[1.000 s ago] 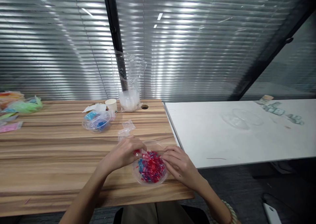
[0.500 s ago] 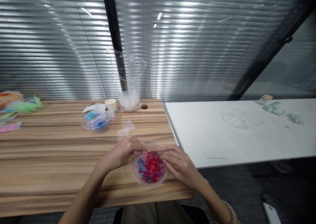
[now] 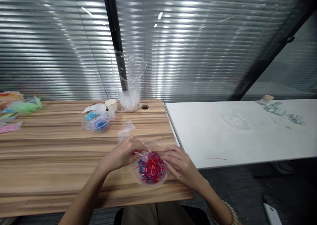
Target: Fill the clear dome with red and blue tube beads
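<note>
A clear plastic bowl (image 3: 151,184) stands near the table's front edge, with red and blue tube-like beads (image 3: 152,168) heaped in it. My left hand (image 3: 127,152) is at the bowl's upper left, its fingers closed on a small clear plastic bag (image 3: 143,156). Some red beads show inside that bag, whose end hangs over the heap. At the right rim, my right hand (image 3: 178,164) has its fingers bent over the bowl's edge, gripping it; the fingertips are partly hidden.
Flat empty bags (image 3: 127,128) lie beyond my left hand. Farther back are a bowl with blue packets (image 3: 95,130), a paper cup (image 3: 111,104) and bagged clear bowls (image 3: 129,101). Colourful packets (image 3: 22,106) lie far left. A white table (image 3: 198,135) adjoins on the right, holding clear lids (image 3: 239,121).
The small bag in my left hand has shifted slightly, and its clear end shows more plainly over the beads. My right hand has stayed in place.
</note>
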Available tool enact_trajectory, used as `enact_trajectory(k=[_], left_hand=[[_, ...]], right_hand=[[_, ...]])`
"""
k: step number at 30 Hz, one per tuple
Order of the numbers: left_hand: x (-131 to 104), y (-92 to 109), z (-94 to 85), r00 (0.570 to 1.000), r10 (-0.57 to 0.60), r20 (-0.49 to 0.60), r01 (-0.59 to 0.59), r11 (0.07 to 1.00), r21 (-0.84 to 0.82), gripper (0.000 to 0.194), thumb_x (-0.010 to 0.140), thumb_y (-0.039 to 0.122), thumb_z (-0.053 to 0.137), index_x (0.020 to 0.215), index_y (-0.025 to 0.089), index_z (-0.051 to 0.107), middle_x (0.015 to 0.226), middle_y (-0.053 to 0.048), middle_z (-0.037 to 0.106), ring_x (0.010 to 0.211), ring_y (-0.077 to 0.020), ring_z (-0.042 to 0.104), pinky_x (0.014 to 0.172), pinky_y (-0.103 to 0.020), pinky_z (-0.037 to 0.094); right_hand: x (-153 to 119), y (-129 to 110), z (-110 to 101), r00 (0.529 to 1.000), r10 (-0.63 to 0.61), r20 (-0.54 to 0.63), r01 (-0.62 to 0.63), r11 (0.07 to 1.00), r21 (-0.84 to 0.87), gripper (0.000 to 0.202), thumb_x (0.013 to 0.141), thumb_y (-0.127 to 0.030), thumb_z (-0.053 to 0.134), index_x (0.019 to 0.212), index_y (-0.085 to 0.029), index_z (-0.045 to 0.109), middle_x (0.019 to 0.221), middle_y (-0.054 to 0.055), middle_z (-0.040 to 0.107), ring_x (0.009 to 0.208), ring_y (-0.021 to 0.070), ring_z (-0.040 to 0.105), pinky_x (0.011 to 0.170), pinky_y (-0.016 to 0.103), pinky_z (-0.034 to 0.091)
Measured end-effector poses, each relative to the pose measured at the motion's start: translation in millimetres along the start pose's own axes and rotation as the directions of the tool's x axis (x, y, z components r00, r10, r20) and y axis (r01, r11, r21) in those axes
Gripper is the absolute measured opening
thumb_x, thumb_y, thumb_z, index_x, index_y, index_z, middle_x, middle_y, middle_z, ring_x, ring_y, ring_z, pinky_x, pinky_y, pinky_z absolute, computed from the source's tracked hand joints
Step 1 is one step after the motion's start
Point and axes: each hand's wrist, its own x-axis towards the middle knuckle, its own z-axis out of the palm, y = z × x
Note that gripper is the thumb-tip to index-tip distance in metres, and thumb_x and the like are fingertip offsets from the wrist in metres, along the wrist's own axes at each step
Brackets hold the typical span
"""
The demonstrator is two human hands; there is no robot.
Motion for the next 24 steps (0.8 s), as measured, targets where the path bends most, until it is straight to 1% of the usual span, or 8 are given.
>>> enact_trajectory(k=[4, 8, 12, 15, 17, 19, 22, 24], left_hand=[[-0.7, -1.9, -0.7, 0.999, -0.024, -0.024, 0.024, 1.0, -0.012, 0.017, 0.083, 0.016, 0.054, 0.093, 0.02, 0.066, 0.08, -0.002, 0.068, 0.074, -0.0141, 0.057, 0.072, -0.026, 0.04], [-3.0, -3.1, -2.7, 0.992, -0.057, -0.115, 0.05, 0.997, -0.067, 0.023, 0.082, 0.021, 0.056, 0.103, 0.021, 0.063, 0.089, -0.003, 0.069, 0.08, -0.0155, 0.06, 0.074, -0.027, 0.044], [-2.6, -1.2, -0.6, 0.958, -0.114, -0.264, 0.069, 0.983, -0.173, 0.028, 0.08, 0.02, 0.057, 0.108, 0.02, 0.06, 0.098, -0.004, 0.067, 0.087, -0.0157, 0.061, 0.075, -0.026, 0.048], [0.9, 1.1, 5.8, 0.929, -0.166, -0.331, 0.084, 0.965, -0.248, 0.027, 0.079, 0.021, 0.058, 0.106, 0.019, 0.059, 0.1, -0.005, 0.065, 0.091, -0.0161, 0.06, 0.075, -0.025, 0.048], [3.7, 2.6, 10.9, 0.92, -0.191, -0.342, 0.086, 0.951, -0.298, 0.026, 0.079, 0.023, 0.06, 0.104, 0.018, 0.057, 0.1, -0.005, 0.063, 0.091, -0.0163, 0.059, 0.076, -0.026, 0.048], [5.9, 4.4, 15.4, 0.92, -0.19, -0.342, 0.066, 0.938, -0.341, 0.025, 0.079, 0.023, 0.059, 0.103, 0.018, 0.054, 0.098, -0.005, 0.06, 0.09, -0.0154, 0.057, 0.078, -0.027, 0.047], [7.8, 8.4, 19.6, 0.938, -0.165, -0.306, 0.031, 0.917, -0.399, 0.02, 0.082, 0.023, 0.055, 0.099, 0.017, 0.049, 0.093, -0.004, 0.056, 0.086, -0.0143, 0.055, 0.077, -0.027, 0.045], [8.5, 11.9, 20.7, 0.951, -0.164, -0.264, 0.038, 0.904, -0.425, 0.017, 0.083, 0.024, 0.053, 0.097, 0.017, 0.046, 0.091, -0.004, 0.054, 0.083, -0.014, 0.053, 0.074, -0.027, 0.044]], right_hand=[[-0.5, 0.7, 0.1, 1.0, 0.004, 0.005, -0.004, 1.0, -0.007, 0.022, 0.084, -0.009, 0.049, 0.101, -0.019, 0.06, 0.088, 0.006, 0.066, 0.095, 0.0198, 0.055, 0.081, 0.038, 0.05], [0.3, 0.9, 0.0, 1.0, 0.005, -0.004, -0.005, 1.0, -0.007, 0.023, 0.084, -0.009, 0.049, 0.102, -0.019, 0.06, 0.088, 0.006, 0.066, 0.094, 0.0197, 0.055, 0.081, 0.039, 0.05], [7.2, -2.6, -0.5, 0.999, 0.034, -0.031, -0.034, 0.999, 0.019, 0.021, 0.085, -0.01, 0.049, 0.1, -0.019, 0.061, 0.088, 0.005, 0.067, 0.093, 0.0193, 0.056, 0.08, 0.038, 0.05], [17.9, -8.2, -0.3, 0.996, 0.07, -0.05, -0.067, 0.996, 0.061, 0.017, 0.086, -0.016, 0.051, 0.098, -0.019, 0.062, 0.087, 0.005, 0.067, 0.09, 0.0194, 0.058, 0.079, 0.037, 0.05], [26.1, -12.6, 0.5, 0.993, 0.106, -0.049, -0.101, 0.99, 0.1, 0.016, 0.086, -0.021, 0.052, 0.099, -0.019, 0.062, 0.091, 0.006, 0.067, 0.089, 0.019, 0.059, 0.078, 0.035, 0.05], [33.7, -16.7, 1.5, 0.986, 0.157, -0.057, -0.149, 0.98, 0.135, 0.018, 0.086, -0.026, 0.053, 0.1, -0.019, 0.062, 0.092, 0.006, 0.067, 0.086, 0.0176, 0.061, 0.076, 0.031, 0.051], [41.8, -21.8, 2.3, 0.968, 0.238, -0.075, -0.223, 0.961, 0.165, 0.017, 0.085, -0.028, 0.055, 0.097, -0.019, 0.063, 0.085, 0.004, 0.067, 0.076, 0.0152, 0.062, 0.07, 0.027, 0.051], [44.8, -24.3, 1.9, 0.96, 0.263, -0.094, -0.244, 0.954, 0.173, 0.016, 0.085, -0.029, 0.055, 0.094, -0.019, 0.064, 0.082, 0.003, 0.067, 0.072, 0.0146, 0.062, 0.067, 0.026, 0.05]])
